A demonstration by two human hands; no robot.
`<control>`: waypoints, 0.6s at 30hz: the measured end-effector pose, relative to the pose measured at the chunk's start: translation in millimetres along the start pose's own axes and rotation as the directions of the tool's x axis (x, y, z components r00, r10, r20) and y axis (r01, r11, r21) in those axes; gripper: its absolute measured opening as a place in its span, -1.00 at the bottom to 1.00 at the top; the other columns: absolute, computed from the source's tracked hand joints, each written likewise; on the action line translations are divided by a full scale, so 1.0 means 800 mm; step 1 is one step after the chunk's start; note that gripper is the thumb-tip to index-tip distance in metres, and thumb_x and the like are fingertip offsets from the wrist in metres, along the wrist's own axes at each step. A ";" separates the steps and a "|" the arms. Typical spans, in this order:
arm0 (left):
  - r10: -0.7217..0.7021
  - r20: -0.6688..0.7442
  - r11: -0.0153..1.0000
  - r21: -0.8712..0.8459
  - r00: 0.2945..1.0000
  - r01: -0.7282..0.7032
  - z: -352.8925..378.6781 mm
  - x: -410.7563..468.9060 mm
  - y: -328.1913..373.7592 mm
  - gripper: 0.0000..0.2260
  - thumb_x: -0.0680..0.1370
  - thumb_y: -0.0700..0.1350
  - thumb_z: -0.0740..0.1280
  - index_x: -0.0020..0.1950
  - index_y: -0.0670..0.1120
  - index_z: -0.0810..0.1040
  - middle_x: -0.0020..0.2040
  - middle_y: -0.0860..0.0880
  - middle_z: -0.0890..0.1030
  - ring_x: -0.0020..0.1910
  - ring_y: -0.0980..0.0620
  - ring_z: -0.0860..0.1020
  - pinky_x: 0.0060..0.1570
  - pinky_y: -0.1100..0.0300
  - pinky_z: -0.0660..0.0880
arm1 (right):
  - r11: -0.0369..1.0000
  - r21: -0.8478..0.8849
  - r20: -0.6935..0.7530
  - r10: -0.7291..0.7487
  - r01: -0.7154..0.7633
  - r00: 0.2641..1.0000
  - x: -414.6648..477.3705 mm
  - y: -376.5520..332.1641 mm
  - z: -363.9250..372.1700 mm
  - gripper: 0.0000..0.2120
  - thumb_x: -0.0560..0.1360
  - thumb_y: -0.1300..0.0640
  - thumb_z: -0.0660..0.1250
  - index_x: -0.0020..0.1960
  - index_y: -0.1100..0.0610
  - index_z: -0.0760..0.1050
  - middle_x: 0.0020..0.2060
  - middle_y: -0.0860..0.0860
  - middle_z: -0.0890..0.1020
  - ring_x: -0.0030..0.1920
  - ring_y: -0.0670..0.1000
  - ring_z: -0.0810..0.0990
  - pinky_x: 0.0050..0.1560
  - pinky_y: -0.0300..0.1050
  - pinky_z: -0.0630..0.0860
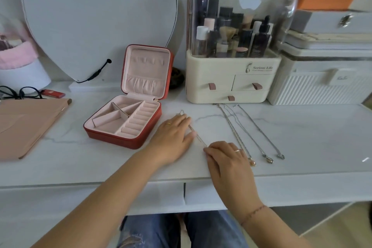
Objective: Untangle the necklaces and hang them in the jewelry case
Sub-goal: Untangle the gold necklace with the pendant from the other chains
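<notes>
Surface point(312, 137) was white marble-look slab with grey veining, glossy. Jewelry case point(120, 141) sat left of centre, about midway between the back and front edges: square with rounded corners, red textured shell, pale pink velvety lining. Its lid stood upright, with a gathered pocket and a row of small hook tabs inside, nothing hung on them. The tray had ring rolls and angled dividers. Three necklaces point(269, 159) lay straight and side by side right of centre, running from the back toward the front edge: fine metal chains, apart from each other, with small pendants at the near ends. A fourth thin chain point(198, 137) lay diagonally between the case and those three. Left hand point(175, 139) was flat, fingers straight and spread narrow, pressing on that chain's upper stretch, with a small loop showing past the fingertips. Right hand point(227, 159) was knuckles-up, fingers curled, tips at the chain's near end. The contact was hidden, so I cannot tell if it pinched. Along the back edge stood a cream plastic organizer point(233, 78) with a clear domed cover and a rounded mirror point(96, 16). A tan folio point(26, 125) lay at the left edge.
</notes>
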State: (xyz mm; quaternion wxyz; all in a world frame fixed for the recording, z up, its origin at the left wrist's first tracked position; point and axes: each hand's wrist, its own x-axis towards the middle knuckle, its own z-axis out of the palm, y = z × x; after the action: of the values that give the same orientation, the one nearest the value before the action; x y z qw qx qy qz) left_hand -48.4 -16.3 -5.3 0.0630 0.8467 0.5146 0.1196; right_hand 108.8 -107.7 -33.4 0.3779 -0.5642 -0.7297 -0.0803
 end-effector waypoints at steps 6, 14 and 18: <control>0.009 0.020 0.998 0.061 1.000 -0.010 -0.002 0.036 -0.007 -0.62 0.62 0.06 0.01 0.30 -0.14 0.35 0.41 -0.05 0.33 0.44 -0.01 0.22 0.34 0.14 0.12 | 0.999 -0.046 -0.002 0.012 -0.012 1.000 -0.038 0.005 -0.010 -0.70 0.54 0.13 0.13 0.12 0.14 0.58 0.11 -0.04 0.60 0.10 -0.05 0.48 0.19 -0.17 0.26; 0.011 0.071 0.998 0.054 0.997 -0.014 0.006 0.072 0.016 -0.62 0.65 0.04 0.01 0.38 -0.12 0.29 0.51 -0.02 0.22 0.49 0.04 0.13 0.38 0.13 0.03 | 0.996 -0.092 -0.004 0.018 -0.019 1.000 -0.061 0.008 -0.011 -0.60 0.52 0.05 0.17 0.27 0.20 0.51 0.26 0.04 0.54 0.28 0.00 0.42 0.42 -0.12 0.12; -0.010 0.060 0.999 0.053 0.998 0.007 0.010 0.085 0.021 -0.67 0.64 0.04 0.00 0.27 -0.10 0.37 0.41 -0.01 0.35 0.41 0.01 0.24 0.33 0.10 0.11 | 0.993 -0.107 0.008 0.047 -0.046 0.999 -0.066 0.008 -0.009 -0.56 0.54 0.01 0.14 0.32 0.19 0.47 0.32 0.03 0.49 0.32 -0.01 0.41 0.44 -0.07 0.12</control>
State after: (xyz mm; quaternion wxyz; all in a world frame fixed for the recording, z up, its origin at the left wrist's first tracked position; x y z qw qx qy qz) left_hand -2.1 36.1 -0.2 0.0567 0.8491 0.5190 0.0802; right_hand 121.6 -149.7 -64.3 0.3450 -0.6009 -0.7130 -0.1073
